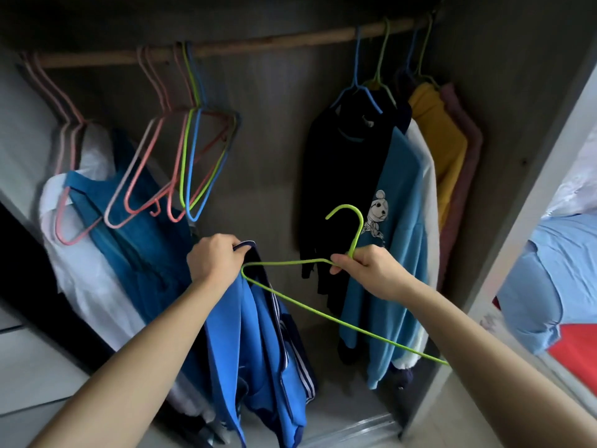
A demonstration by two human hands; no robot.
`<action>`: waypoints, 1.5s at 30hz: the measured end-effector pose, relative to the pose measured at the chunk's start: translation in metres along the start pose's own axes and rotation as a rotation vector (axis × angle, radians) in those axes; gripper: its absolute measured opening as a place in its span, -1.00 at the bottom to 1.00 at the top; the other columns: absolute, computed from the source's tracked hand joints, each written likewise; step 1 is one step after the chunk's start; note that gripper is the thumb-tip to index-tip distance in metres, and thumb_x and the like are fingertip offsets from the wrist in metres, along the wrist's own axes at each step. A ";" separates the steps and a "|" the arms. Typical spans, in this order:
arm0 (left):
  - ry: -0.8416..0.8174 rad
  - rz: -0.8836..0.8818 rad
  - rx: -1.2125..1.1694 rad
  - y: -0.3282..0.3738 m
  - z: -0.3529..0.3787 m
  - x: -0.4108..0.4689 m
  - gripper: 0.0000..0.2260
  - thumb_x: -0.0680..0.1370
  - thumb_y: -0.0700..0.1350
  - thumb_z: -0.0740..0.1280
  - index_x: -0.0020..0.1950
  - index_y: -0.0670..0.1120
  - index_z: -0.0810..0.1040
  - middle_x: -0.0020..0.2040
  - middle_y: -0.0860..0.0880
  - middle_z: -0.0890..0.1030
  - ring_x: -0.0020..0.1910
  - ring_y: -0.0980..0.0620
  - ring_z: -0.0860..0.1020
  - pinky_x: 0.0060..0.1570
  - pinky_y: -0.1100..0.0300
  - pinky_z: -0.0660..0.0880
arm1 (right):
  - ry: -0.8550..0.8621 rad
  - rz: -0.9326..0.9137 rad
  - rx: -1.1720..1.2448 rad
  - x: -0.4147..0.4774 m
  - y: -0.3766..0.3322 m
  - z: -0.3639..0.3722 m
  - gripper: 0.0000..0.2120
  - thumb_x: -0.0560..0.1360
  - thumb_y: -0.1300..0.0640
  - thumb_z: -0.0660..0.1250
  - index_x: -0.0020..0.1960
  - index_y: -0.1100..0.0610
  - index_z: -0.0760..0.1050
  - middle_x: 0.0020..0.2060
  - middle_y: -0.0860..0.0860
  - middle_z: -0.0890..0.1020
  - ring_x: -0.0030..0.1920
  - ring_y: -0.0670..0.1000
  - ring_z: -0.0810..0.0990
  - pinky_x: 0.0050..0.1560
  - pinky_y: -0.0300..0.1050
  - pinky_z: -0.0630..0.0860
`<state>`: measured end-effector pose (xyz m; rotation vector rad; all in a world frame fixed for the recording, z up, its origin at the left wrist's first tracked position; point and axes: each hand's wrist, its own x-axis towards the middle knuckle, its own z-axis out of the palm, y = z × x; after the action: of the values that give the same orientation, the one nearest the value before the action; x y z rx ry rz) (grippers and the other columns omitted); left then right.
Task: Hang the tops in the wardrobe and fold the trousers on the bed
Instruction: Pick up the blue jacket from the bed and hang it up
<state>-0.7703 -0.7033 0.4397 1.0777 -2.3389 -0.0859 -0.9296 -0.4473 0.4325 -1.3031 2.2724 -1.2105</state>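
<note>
My left hand [214, 258] grips the collar of a bright blue jacket with white stripes [258, 350], which hangs down in front of the open wardrobe. My right hand [368, 270] holds a lime green wire hanger [307, 305] at the base of its hook. The hanger's left tip sits at the jacket's collar, right by my left hand; its long lower bar runs down to the right under my right forearm. The wooden rail [258, 43] crosses the top of the wardrobe.
Several empty pink, green and blue hangers [181, 163] hang at the rail's middle left. Blue and white clothes [106, 227] hang at the left, dark, blue, white, yellow and pink tops [397, 189] at the right. The wardrobe's side panel [517, 227] stands right, with the bed's clothes [549, 286] beyond.
</note>
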 end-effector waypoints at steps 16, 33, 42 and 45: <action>-0.123 0.076 -0.748 0.039 -0.052 -0.018 -0.91 0.43 0.01 0.52 -0.27 0.17 0.69 -0.36 0.14 0.65 -0.40 0.26 0.51 -0.35 0.41 0.38 | 0.399 0.073 0.403 0.036 -0.049 0.075 -0.63 0.65 -0.02 0.26 -0.11 0.21 0.69 -0.64 -0.19 0.43 -0.56 -0.20 0.39 -0.43 -0.32 0.29; -0.147 0.538 -0.225 0.046 -0.054 0.002 -0.62 0.58 0.26 0.19 0.10 0.05 0.65 -0.15 0.05 0.52 0.01 -0.04 0.49 0.06 0.04 0.17 | 0.428 -0.153 0.231 0.014 -0.051 0.015 -0.42 0.65 -0.06 0.25 -0.43 0.08 0.09 -0.58 -0.12 0.19 -0.51 -0.09 0.17 -0.47 -0.26 0.12; 0.094 0.397 -0.333 0.059 -0.043 0.002 -0.82 0.60 -0.11 0.36 0.14 -0.12 0.67 -0.12 -0.12 0.56 0.02 -0.20 0.53 0.06 -0.04 0.22 | 0.870 -0.211 -0.350 -0.013 0.000 0.032 -0.58 0.53 -0.09 0.40 0.28 0.12 0.47 0.15 0.08 0.46 0.22 0.06 0.43 0.18 -0.02 0.30; 0.156 0.339 -0.333 0.058 -0.050 0.008 -0.80 0.62 -0.08 0.33 0.16 -0.13 0.66 -0.10 -0.15 0.55 0.05 -0.20 0.50 0.07 -0.01 0.15 | 0.750 -0.230 -0.384 -0.027 0.028 0.052 -0.81 0.54 0.02 0.39 0.05 0.11 0.49 -0.06 0.01 0.51 -0.03 0.08 0.50 -0.04 0.00 0.36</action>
<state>-0.7888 -0.6619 0.5015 0.5033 -2.2300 -0.2437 -0.9008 -0.4463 0.3739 -1.4349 3.0666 -1.6032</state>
